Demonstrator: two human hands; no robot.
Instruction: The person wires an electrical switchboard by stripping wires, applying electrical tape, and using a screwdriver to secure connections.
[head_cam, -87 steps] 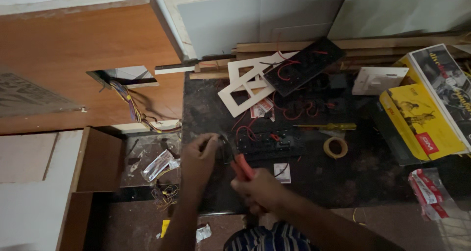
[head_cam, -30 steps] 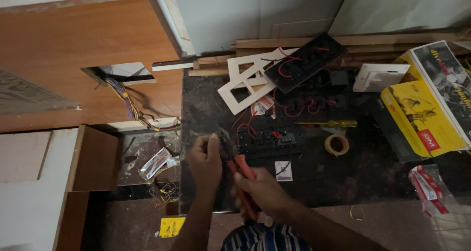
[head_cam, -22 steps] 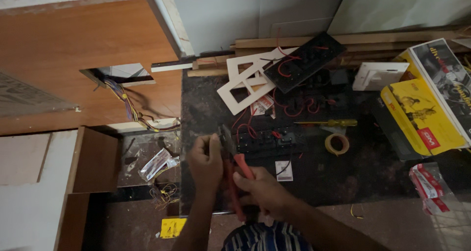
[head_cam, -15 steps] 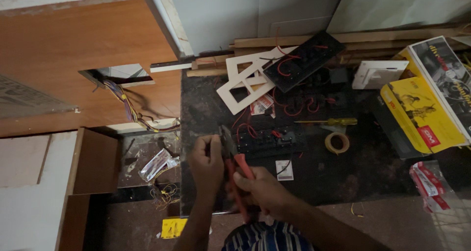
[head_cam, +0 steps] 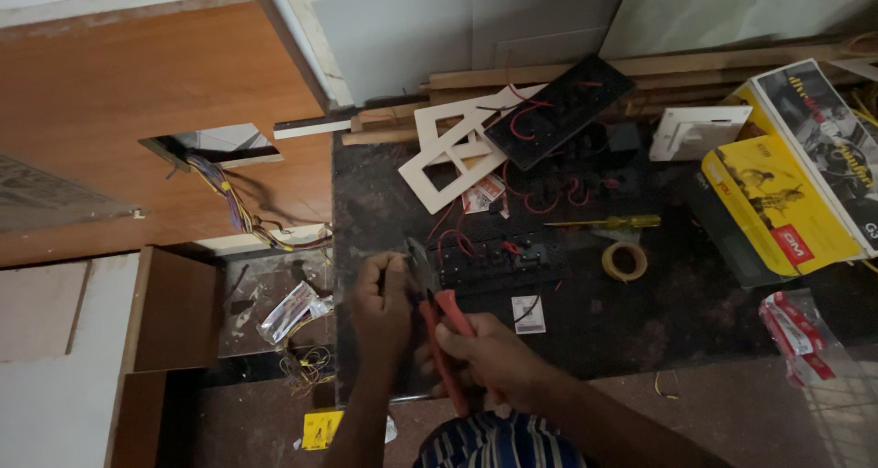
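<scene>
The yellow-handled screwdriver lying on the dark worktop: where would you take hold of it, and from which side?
Grip the screwdriver by its yellow handle, the thick end pointing right toward the yellow box. It lies flat and roughly level, so coming down from above with fingers across the handle looks best. The thin shaft runs left, and the tape roll sits just below, so approaching from the near side seems cramped.

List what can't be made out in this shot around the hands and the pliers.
- Head view: whatever the left hand pinches is too small and dim; the fingers cover it.
- Head view: the red-handled pliers have their jaw tips lost against the dark worktop; what they bite is unclear.
- Head view: the right hand hides the lower handles.
- Head view: the yellow box is cut off by the right edge.
</scene>
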